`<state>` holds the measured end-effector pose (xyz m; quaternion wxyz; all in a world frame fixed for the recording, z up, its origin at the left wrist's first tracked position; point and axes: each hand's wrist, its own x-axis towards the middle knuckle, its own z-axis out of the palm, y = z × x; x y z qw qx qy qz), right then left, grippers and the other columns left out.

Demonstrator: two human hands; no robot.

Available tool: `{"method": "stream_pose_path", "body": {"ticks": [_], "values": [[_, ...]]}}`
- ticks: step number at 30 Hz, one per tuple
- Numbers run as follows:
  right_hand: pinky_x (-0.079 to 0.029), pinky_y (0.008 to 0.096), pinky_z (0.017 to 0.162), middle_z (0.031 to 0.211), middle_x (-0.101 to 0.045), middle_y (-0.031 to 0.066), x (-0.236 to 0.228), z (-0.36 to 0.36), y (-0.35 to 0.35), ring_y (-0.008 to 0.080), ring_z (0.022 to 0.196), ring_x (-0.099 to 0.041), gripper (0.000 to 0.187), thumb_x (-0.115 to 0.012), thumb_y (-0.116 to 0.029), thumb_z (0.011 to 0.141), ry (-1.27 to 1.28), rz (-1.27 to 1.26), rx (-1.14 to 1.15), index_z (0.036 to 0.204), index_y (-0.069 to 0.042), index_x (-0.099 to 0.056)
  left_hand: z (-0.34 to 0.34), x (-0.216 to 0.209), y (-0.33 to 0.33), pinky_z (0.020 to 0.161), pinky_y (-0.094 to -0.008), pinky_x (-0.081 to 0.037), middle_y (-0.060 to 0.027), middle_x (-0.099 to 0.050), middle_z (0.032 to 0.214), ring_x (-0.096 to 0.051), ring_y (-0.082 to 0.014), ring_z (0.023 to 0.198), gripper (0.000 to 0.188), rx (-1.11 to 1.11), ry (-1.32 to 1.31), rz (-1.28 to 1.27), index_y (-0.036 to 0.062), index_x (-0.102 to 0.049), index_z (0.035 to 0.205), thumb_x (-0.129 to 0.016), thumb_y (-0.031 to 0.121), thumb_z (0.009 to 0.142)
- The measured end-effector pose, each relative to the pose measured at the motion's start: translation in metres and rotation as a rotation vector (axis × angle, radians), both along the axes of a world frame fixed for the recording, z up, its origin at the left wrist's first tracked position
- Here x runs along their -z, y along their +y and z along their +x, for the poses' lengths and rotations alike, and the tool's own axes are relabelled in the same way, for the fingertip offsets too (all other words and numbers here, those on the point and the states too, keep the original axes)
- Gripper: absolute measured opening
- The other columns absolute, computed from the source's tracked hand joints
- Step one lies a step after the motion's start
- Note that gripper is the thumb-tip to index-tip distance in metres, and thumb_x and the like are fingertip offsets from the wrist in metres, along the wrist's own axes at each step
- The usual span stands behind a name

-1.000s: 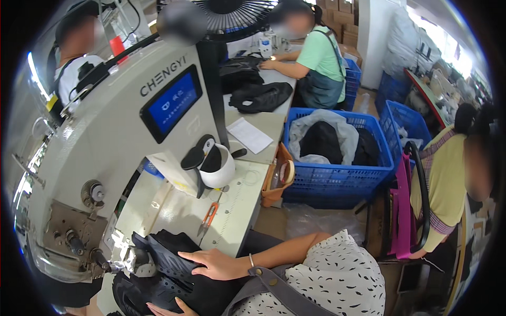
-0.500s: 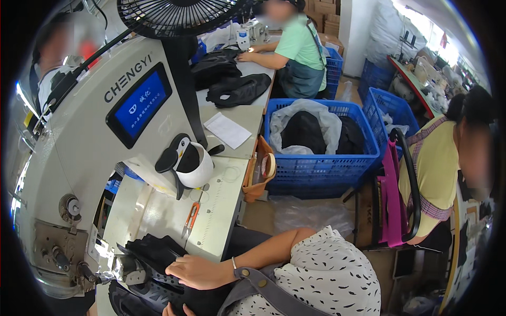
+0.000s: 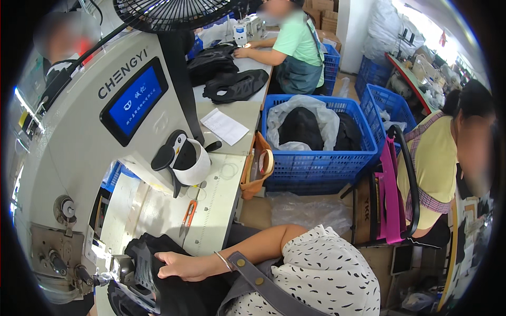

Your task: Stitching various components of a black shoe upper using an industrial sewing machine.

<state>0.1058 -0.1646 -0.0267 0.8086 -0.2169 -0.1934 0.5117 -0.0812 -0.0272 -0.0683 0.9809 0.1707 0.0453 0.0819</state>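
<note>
Lying at the sewing head: a soft black fabric piece with smooth grey patterned panels [image 3: 143,274], beside the silver metal head [image 3: 124,269] of a large cream-coloured sewing machine [image 3: 79,142].
Hands: the right hand [image 3: 182,266] rests palm down on the fabric piece, fingers bent; whether they pinch a fold cannot be told. The left hand is out of view.
Progress: partly made up, judging by the panels on it; not yet clear of the machine. Seams are hidden, so what is left cannot be told.
Desk: a pale desk [image 3: 158,213] bears orange-handled snips [image 3: 191,209] and a black-and-white penguin-shaped holder [image 3: 196,167].
Crate: a blue latticed plastic crate [image 3: 316,168], holding black cloth [image 3: 300,129] in a translucent liner.
</note>
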Motion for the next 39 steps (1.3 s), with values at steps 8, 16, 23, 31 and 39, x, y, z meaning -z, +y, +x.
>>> {"method": "stream_pose_path", "body": {"ticks": [8, 16, 23, 31, 39], "values": [[-0.040, 0.0288, 0.085, 0.103, -0.050, 0.0047, 0.013, 0.013, 0.001, 0.0117, 0.095, -0.048, 0.038, -0.050, -0.003, 0.080, -0.668, -0.036, 0.383, 0.117, 0.002, -0.041, 0.019, -0.044, -0.018, 0.095, -0.0415, -0.039, -0.0247, -0.048, 0.121, -0.051, -0.0327, 0.109, 0.054, -0.561, 0.306, 0.667, -0.0086, -0.038, 0.125, -0.055, 0.018, 0.081], [-0.038, 0.0291, 0.093, 0.119, -0.052, 0.0096, -0.007, 0.006, 0.006, 0.0158, 0.108, -0.049, 0.043, -0.045, 0.005, 0.081, -0.364, -0.053, 0.348, 0.123, 0.004, -0.040, 0.037, -0.091, -0.026, 0.084, -0.0382, -0.048, -0.0248, -0.059, 0.105, -0.060, -0.0304, 0.093, 0.036, -0.609, 0.188, 0.522, -0.0085, -0.039, 0.118, -0.040, 0.007, 0.085], [-0.041, 0.0298, 0.093, 0.122, -0.048, 0.0125, -0.018, 0.001, 0.018, 0.0171, 0.106, -0.051, 0.046, -0.043, 0.005, 0.082, -0.259, -0.117, 0.217, 0.127, 0.004, -0.035, 0.036, -0.095, -0.008, 0.085, -0.0367, -0.048, -0.0239, -0.058, 0.108, -0.059, -0.0282, 0.097, 0.037, -0.452, 0.177, 0.436, -0.0093, -0.040, 0.119, -0.038, 0.008, 0.086], [-0.039, 0.0300, 0.095, 0.121, -0.047, 0.0116, -0.018, 0.009, 0.021, 0.0173, 0.108, -0.049, 0.052, -0.048, 0.003, 0.081, -0.364, -0.105, 0.254, 0.130, 0.004, -0.031, 0.049, -0.100, -0.004, 0.086, -0.0369, -0.048, -0.0192, -0.060, 0.104, -0.059, -0.0253, 0.097, 0.033, -0.468, 0.136, 0.581, -0.0074, -0.043, 0.117, -0.038, 0.006, 0.087], [-0.037, 0.0280, 0.095, 0.117, -0.051, 0.0105, -0.012, 0.014, 0.016, 0.0148, 0.107, -0.049, 0.043, -0.050, 0.002, 0.083, -0.453, -0.127, 0.320, 0.124, 0.004, -0.037, 0.053, -0.094, -0.005, 0.084, -0.0346, -0.048, -0.0180, -0.061, 0.103, -0.059, -0.0226, 0.095, 0.033, -0.478, 0.150, 0.603, -0.0071, -0.044, 0.116, -0.037, 0.005, 0.087]]}}
